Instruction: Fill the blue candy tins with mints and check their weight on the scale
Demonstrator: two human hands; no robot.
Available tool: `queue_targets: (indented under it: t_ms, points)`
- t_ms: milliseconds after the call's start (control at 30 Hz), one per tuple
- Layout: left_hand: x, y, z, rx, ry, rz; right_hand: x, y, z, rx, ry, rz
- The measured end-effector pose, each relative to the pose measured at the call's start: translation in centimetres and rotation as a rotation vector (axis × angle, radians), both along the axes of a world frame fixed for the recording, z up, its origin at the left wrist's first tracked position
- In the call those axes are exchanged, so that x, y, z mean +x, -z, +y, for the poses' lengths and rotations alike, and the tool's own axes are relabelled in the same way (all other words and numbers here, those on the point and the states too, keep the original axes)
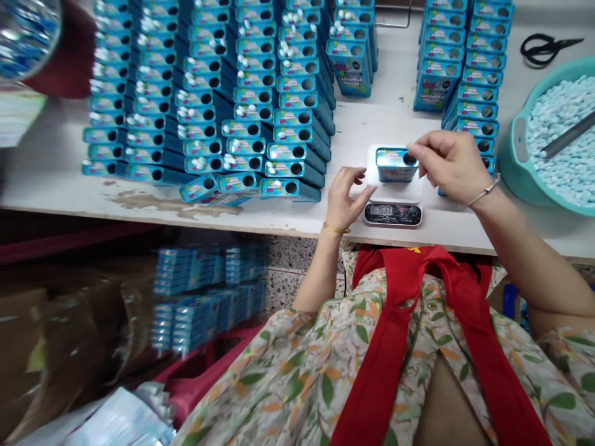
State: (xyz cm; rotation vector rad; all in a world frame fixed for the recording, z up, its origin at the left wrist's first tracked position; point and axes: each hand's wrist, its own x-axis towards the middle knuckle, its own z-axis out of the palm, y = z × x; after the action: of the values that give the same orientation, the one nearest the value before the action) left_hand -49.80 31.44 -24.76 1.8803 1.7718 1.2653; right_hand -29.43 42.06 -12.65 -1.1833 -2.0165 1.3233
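Observation:
A blue candy tin [396,173] stands upright on the white platform of a small digital scale [393,215], its dark round hole facing up. My right hand [449,162] is over the tin's right end, thumb and fingertips pinched together beside the hole. Whatever the pinch holds, if anything, is too small to make out. At the scale's left edge, my left hand [344,197] rests with thumb and fingers apart, holding nothing. The scale's display is lit, with digits that are hard to read.
Rows of blue tins [292,118] fill the table's left side, many with white candies on top. More tins [437,80] stand behind my right hand. A teal basin [519,145] of pale candies with a scoop sits right, near black scissors [542,51]. Stacked tins [209,310] lie below.

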Motion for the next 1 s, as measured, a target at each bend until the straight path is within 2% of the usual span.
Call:
queue_targets:
  t_ms: [133,233,400,600,733,900,1000]
  points:
    - [-0.7,0.8,-1.3,-0.041,-0.04,-0.002,-1.1,0.0,1.4,0.123,-0.084,-0.158]
    - [-1.3,1.5,-2.3,-0.068,-0.072,-0.007,-1.1,-0.1,1.4,0.158,-0.077,-0.209]
    - [-2.0,2.4,-3.1,-0.095,-0.125,-0.031,0.0,-0.3,1.1,0.171,-0.009,-0.221]
    - [-2.2,3.2,-3.2,-0.167,-0.153,-0.033,1.7,0.6,0.8,0.172,0.032,-0.186]
    - [-2.1,3.5,-3.2,-0.201,-0.149,-0.013,0.7,0.9,0.8,0.148,0.017,-0.195]
    - [-2.1,3.5,-3.5,-0.182,-0.156,-0.03,-1.1,-0.9,0.9,0.199,0.013,-0.279]
    - [-2.3,3.7,-3.9,-0.172,-0.164,-0.046,2.0,-1.9,1.3,0.207,0.058,-0.254]
